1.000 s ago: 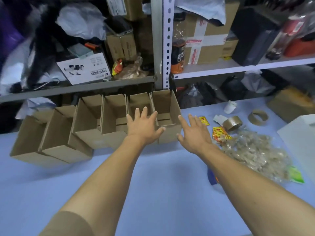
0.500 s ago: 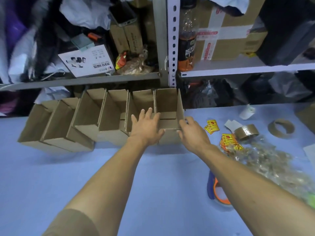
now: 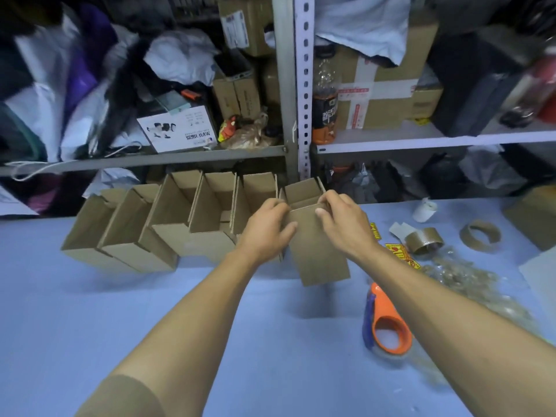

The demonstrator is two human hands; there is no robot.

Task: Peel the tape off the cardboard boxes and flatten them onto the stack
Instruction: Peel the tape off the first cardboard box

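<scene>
Open cardboard boxes: one held box (image 3: pixel 319 245), five in a row (image 3: pixel 168 224) on the tabletop (image 3: pixel 150 311).
Left hand (image 3: pixel 266 228) and right hand (image 3: pixel 343 224): each grip grasping the held box's top rim.

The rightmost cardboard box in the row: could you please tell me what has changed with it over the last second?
Both hands, open and reaching a second ago, now grip the rightmost box: left hand on its left edge, right hand on its right. The box has come out of the row toward the person. The other boxes and tape dispenser stayed put.
</scene>
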